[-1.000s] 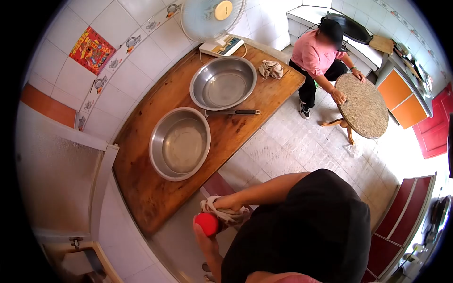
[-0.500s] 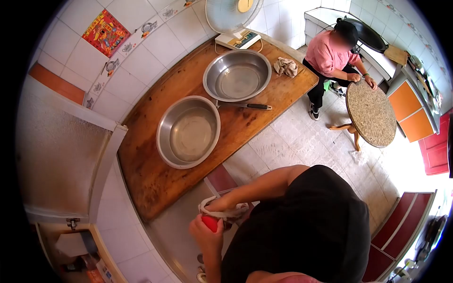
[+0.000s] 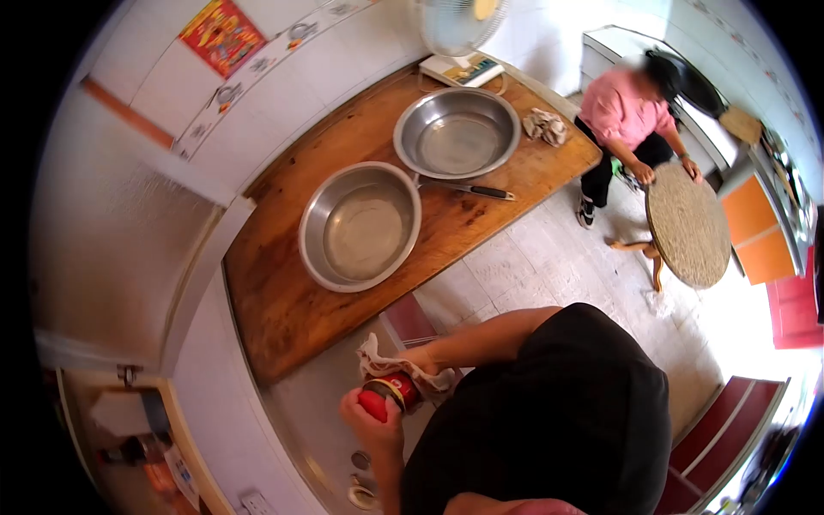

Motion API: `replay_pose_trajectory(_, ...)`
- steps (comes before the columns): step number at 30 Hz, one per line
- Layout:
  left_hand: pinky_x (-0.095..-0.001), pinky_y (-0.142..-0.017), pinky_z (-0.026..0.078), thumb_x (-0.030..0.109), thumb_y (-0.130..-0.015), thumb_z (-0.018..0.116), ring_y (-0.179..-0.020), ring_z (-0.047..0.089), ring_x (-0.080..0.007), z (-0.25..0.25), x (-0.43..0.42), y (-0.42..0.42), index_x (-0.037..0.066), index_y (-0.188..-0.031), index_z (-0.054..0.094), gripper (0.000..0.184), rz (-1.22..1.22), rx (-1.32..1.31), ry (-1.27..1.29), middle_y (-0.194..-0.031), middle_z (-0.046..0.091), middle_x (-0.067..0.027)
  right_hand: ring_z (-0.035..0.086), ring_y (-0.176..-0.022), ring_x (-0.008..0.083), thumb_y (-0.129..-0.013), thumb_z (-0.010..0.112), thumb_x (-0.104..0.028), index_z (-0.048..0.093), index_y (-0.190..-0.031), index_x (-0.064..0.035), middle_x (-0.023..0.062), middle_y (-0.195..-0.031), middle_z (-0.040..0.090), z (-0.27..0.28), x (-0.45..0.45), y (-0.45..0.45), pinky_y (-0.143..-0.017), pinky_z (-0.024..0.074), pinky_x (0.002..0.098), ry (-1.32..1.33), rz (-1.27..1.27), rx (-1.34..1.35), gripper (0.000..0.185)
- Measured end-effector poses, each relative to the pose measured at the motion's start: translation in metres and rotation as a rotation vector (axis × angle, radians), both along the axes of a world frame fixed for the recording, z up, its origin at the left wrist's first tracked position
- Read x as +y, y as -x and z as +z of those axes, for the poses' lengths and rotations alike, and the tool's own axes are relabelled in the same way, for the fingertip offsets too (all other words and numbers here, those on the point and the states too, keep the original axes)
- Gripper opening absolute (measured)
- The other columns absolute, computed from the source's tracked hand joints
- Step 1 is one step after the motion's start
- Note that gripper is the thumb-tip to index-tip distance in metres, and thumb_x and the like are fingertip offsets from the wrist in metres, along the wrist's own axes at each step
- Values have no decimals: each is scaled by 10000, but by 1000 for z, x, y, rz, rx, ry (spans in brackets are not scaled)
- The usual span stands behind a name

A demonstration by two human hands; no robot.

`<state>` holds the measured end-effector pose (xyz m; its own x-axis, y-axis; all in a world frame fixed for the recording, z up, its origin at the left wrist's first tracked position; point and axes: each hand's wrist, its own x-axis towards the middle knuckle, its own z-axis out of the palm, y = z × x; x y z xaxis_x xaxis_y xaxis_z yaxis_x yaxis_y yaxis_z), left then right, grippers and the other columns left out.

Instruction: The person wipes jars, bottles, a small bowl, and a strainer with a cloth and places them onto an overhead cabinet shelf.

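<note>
My left hand (image 3: pixel 372 429) is closed round the red-lidded end of a jar (image 3: pixel 398 390) with a red and yellow label and dark sides. A pale cloth (image 3: pixel 371 356) is bunched against the jar. My right hand (image 3: pixel 421 359) grips this cloth at the jar's other side, its fingers mostly hidden by the folds. Both hands are in front of my body, beside the near edge of the wooden table (image 3: pixel 266 322). Two wide steel basins (image 3: pixel 360 283) stand on that table, apart from my hands.
A dark-handled knife (image 3: pixel 492 192), a crumpled rag (image 3: pixel 546 127), a scale (image 3: pixel 463 70) and a fan (image 3: pixel 459 26) are on the table. A person in pink (image 3: pixel 625 107) sits by a round stool-like table (image 3: pixel 689 225). An open cabinet (image 3: pixel 129 429) holds bottles.
The jar has turned or shifted so its label shows, and the cloth has moved up off it. My view has swung slightly. The seated person leans a little differently.
</note>
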<state>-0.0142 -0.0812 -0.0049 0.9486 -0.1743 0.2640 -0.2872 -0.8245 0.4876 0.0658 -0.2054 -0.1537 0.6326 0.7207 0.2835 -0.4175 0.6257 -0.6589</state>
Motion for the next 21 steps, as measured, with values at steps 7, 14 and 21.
replay_pose_trajectory(7,-473,-906,387,238,-645,743,-1016,459,-382,11,18,6,48,-1132,467,591,-210,-107,-82,-1105,467,-186,639,-851,245,-941,477,-290,588,-1105,-46,114,-1023,621,49,2,-32,-734,541,345,389,540,126,314)
replay_pose_trajectory(14,-430,-875,436,252,-658,769,-1019,469,-355,19,47,47,73,-1124,491,572,139,-111,57,-1109,461,-154,615,-893,228,-940,453,-258,576,-1098,-35,110,-1013,611,86,81,-39,-786,510,324,506,946,-17,300)
replay_pose_trajectory(21,-413,-820,479,257,-678,742,-1022,476,-340,2,65,102,71,-1170,468,593,805,-101,35,-1128,464,-147,570,-931,205,-926,384,-212,543,-1089,-21,96,-1003,587,85,119,-1,-859,450,296,492,474,-898,297)
